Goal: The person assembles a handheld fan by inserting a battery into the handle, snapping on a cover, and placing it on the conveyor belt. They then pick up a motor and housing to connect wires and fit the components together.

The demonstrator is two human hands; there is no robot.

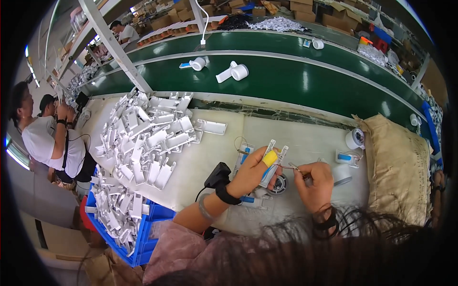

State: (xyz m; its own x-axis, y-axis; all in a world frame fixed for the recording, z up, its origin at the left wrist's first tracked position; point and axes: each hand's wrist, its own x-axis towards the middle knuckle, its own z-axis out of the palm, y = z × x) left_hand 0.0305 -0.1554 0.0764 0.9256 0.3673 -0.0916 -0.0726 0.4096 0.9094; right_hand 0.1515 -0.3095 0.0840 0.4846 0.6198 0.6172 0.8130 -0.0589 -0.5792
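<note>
My left hand (249, 172), with yellow tape on its thumb, is closed around a white plastic handle housing (282, 151) with a blue part inside. Thin wires (286, 166) run from this housing toward my right hand (316, 185). The right fingertips pinch the wire end with a small piece on it, too small to make out. Just below the left fingers lies a round fan head (277, 185), partly covered by the hand. Another handle housing with a blue part (248, 200) rests beneath the left wrist, and one more lies behind the left hand.
A heap of white plastic shells (143, 128) covers the table's left side. Below it stands a blue bin (143, 248) of similar shells. A brown sack (393, 167) borders the right, near fan units (354, 138). Beyond runs a green conveyor (286, 81). Two people work at left.
</note>
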